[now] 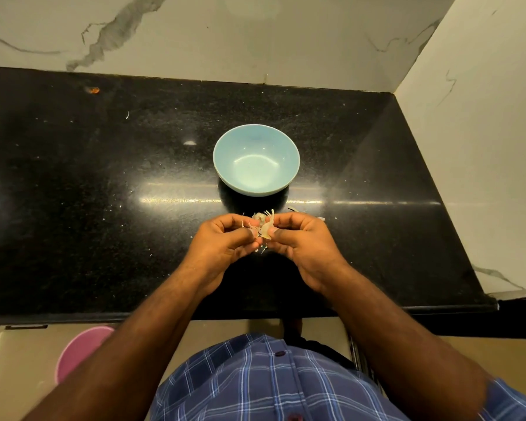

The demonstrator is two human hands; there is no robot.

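Just before the bowl (255,165), our left hand (225,243) and right hand (302,243) together pinch the garlic clove (265,228), so we peel gently.

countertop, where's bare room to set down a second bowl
Widest free patch: the countertop left of the blue bowl, bearing only flecks and an orange speck near the back wall. A narrower strip lies between bowl and side wall. Crowded: near side of the bowl, where garlic skins lie around the left hand and right hand.

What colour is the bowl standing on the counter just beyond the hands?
The bowl is pale blue; the head view shows it best.
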